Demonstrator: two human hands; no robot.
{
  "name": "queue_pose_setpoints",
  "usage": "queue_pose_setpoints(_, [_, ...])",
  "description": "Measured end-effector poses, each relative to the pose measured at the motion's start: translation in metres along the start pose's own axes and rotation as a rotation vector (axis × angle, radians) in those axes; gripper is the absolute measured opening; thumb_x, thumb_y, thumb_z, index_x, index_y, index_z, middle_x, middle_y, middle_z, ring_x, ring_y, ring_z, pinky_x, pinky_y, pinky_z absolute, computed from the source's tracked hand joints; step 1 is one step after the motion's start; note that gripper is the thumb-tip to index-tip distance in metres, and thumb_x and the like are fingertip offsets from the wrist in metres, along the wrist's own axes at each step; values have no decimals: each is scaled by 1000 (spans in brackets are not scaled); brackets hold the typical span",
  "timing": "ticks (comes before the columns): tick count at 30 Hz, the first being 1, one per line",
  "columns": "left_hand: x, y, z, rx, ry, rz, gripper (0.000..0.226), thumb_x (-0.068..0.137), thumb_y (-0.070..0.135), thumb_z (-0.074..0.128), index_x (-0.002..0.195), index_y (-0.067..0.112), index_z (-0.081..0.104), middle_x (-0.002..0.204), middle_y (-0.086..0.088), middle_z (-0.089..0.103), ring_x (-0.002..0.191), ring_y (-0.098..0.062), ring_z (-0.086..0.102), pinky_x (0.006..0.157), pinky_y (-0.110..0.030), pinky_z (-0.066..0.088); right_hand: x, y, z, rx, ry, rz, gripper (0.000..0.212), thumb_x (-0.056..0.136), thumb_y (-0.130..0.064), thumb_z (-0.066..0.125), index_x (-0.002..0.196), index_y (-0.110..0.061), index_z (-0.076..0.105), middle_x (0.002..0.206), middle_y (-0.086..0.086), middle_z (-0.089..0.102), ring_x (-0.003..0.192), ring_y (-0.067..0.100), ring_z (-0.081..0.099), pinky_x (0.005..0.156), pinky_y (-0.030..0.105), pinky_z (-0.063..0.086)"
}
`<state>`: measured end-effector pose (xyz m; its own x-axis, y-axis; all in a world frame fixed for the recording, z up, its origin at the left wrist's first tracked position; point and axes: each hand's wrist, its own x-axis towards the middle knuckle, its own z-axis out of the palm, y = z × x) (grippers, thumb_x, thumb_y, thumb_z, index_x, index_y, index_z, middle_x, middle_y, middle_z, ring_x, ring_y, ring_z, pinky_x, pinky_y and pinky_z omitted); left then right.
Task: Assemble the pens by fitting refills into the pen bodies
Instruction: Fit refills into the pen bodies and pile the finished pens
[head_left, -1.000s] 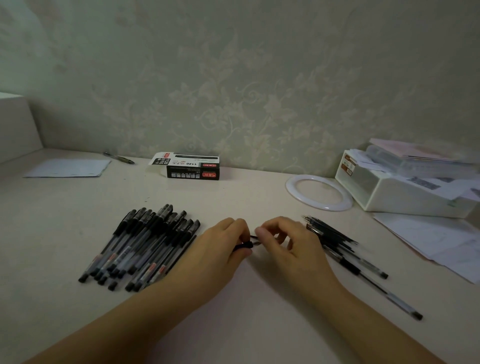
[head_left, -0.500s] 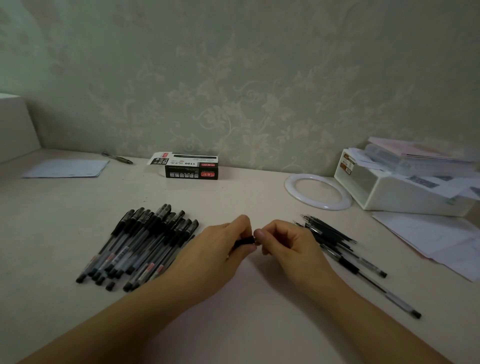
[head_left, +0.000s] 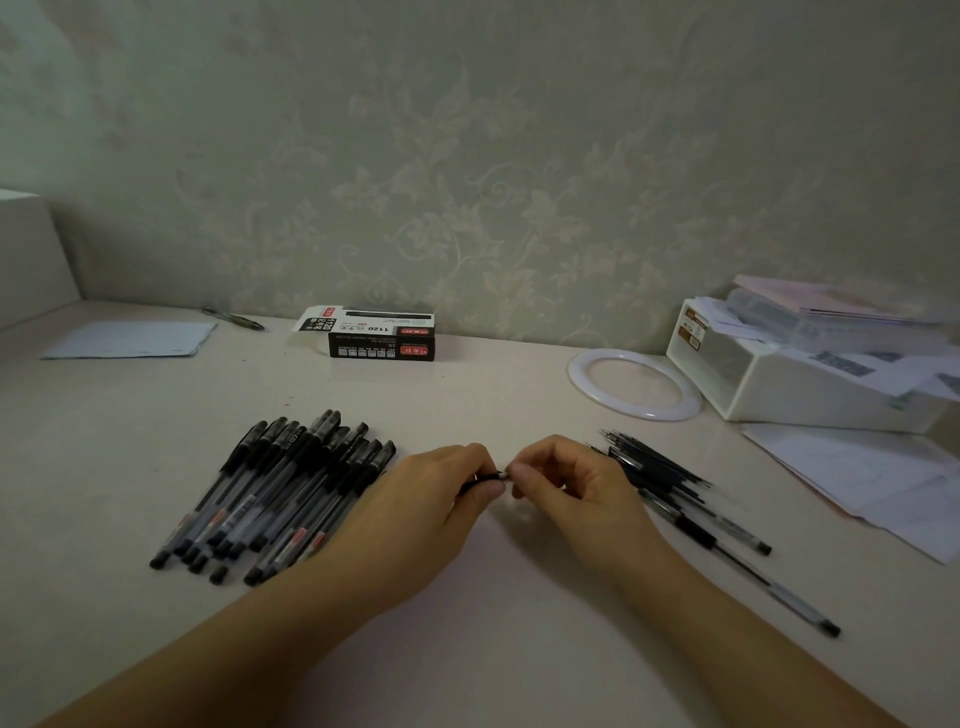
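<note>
So both hands are meeting in the middle of the tabletop (head_left: 519, 597), working on one pen (head_left: 480, 479). The left hand (head_left: 426, 499) has its fingers curled round the dark barrel, and only a short bit of it pokes out past the thumb. The right hand (head_left: 566, 483) is pinching the very end of that same pen between thumb and fingertips, so its grip is narrow and tight on something small, maybe the tip piece or the end of the refill, too tiny to tell which. My guess is this one is at the closing-up stage: refill already in or nearly in, and the end getting seated or twisted on. As for overall progress, there's a big pile of pens (head_left: 275, 493) lying to the left with caps on, which look finished, though I can't really confirm each has a refill inside. To the right is a smaller bunch of thin dark refills (head_left: 654, 467), with a couple of loose pens (head_left: 727, 535) lying just beside them toward the near edge. So I'd say well past halfway, with a handful of refills left to go. At the back by the wall sits the pen box (head_left: 382, 335), and there's a white ring (head_left: 634, 383) off to the right.
</note>
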<state>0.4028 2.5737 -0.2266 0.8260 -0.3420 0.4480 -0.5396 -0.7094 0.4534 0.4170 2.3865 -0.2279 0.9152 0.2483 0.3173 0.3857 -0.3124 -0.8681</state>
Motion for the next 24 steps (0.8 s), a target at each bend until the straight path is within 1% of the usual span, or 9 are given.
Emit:
queue_pose_setpoints(4, [1, -2, 0, 3, 6, -5, 16, 96, 44, 45, 89, 33, 54, 77, 18, 55, 72, -2, 54, 60, -22, 43, 0, 1, 0, -6, 6, 7, 12, 90, -24, 68, 96, -34, 68, 93, -17, 68, 76, 5, 61, 69, 16, 50])
queue_pose_setpoints(6, [0, -1, 1, 2, 5, -1, 16, 96, 44, 44, 90, 34, 54, 77, 19, 54, 72, -1, 53, 59, -19, 41, 1, 1, 2, -33, 30, 9, 2, 91, -32, 66, 90, -32, 68, 86, -15, 69, 71, -1, 59, 67, 12, 46])
queue_pose_setpoints(8, [0, -1, 1, -1, -4, 0, 16, 96, 45, 44, 91, 34, 54, 78, 18, 55, 73, -2, 53, 59, -21, 43, 0, 2, 2, -50, 25, 4, 12, 91, -34, 65, 82, -27, 68, 75, -9, 69, 66, -2, 58, 64, 12, 44])
queue_pose_setpoints(10, [0, -1, 1, 1, -9, -3, 16, 96, 45, 44, 91, 34, 54, 78, 18, 55, 73, -3, 54, 61, -26, 45, 0, 0, 2, -38, 10, 1, 12, 91, -28, 66, 81, -23, 68, 71, -7, 69, 64, -1, 58, 64, 13, 44])
queue_pose_setpoints(14, [0, -1, 1, 14, -4, -5, 16, 96, 44, 44, 92, 33, 55, 76, 19, 54, 73, -2, 54, 61, -25, 46, 1, 0, 0, 12, -24, 8, 9, 89, -18, 69, 89, -26, 70, 85, -9, 71, 73, 7, 62, 68, 18, 49])
queue_pose_setpoints(17, [1, 0, 0, -2, 3, 2, 16, 97, 42, 44, 92, 32, 55, 78, 18, 55, 73, -3, 54, 62, -26, 46, 1, 1, 1, 21, -6, 21, 7, 88, -29, 69, 95, -33, 69, 90, -14, 69, 75, 3, 62, 68, 17, 50])
queue_pose_setpoints(19, [1, 0, 0, -3, 4, 7, 16, 96, 43, 43, 92, 33, 54, 77, 19, 54, 73, -2, 54, 61, -24, 45, 1, 0, 2, 24, 15, 30, 7, 89, -36, 67, 89, -29, 69, 82, -10, 71, 69, 0, 62, 66, 16, 47])
queue_pose_setpoints(22, [0, 0, 1, 8, 4, 7, 16, 97, 43, 44, 93, 32, 54, 74, 17, 53, 71, -4, 52, 60, -27, 45, 2, 1, 1, 23, 18, 41, 11, 91, -30, 66, 82, -25, 69, 74, -2, 71, 70, 11, 63, 71, 34, 49])
queue_pose_setpoints(24, [0, 0, 1, 2, 13, 4, 12, 98, 42, 44, 97, 33, 52, 69, 17, 50, 68, -4, 51, 57, -26, 43, 2, 2, 0, 48, 16, 55, 9, 91, -25, 67, 83, -26, 69, 77, -1, 72, 77, 17, 66, 76, 34, 52])
